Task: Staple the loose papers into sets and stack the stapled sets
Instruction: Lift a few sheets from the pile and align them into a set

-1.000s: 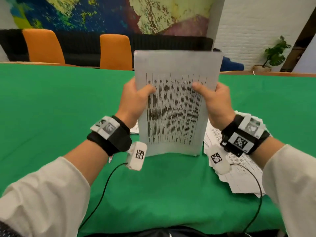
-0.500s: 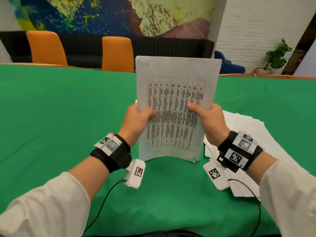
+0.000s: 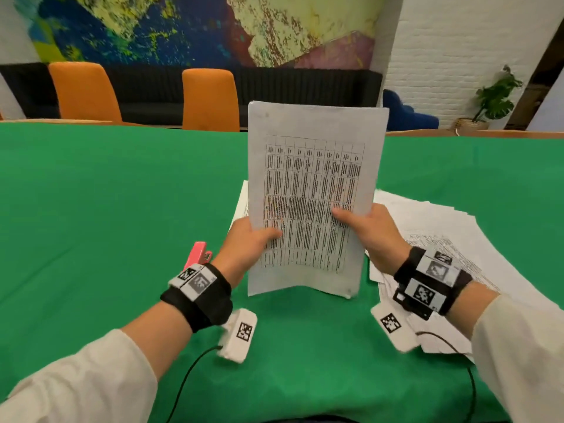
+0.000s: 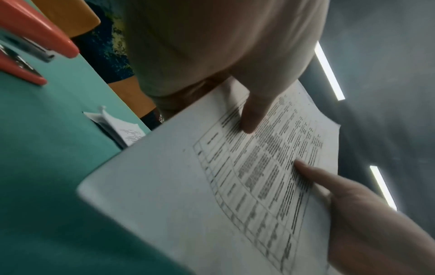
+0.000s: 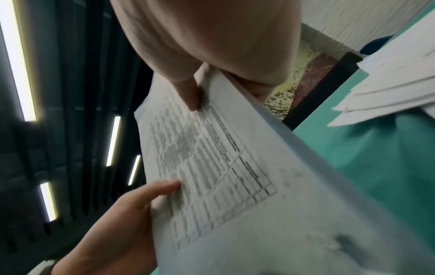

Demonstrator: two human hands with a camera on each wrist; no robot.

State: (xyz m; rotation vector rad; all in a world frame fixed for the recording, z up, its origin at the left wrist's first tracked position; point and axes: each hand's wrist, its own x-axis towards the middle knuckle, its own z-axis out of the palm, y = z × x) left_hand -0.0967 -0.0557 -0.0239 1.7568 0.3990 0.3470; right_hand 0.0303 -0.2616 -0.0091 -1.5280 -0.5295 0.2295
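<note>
Pink stapler [image 3: 199, 254] lay on green worktop [image 3: 91, 209], left, untouched. Left hand [image 3: 247, 246], right hand [image 3: 370, 234] — fingers clamped on paper set [image 3: 314, 178], upright, bottom edge on worktop. Squaring step, I'd guess; next — grab stapler. Loose papers [image 3: 442, 227] right.

Bright, even light (wrist views blurred).

Our green-covered table [image 3: 122, 209] and what sits on it

We see a pink stapler [image 3: 199, 254] at left, a spread pile of loose papers [image 3: 457, 239] at right, and a smaller paper stack [image 3: 241, 203] mid-table.
</note>
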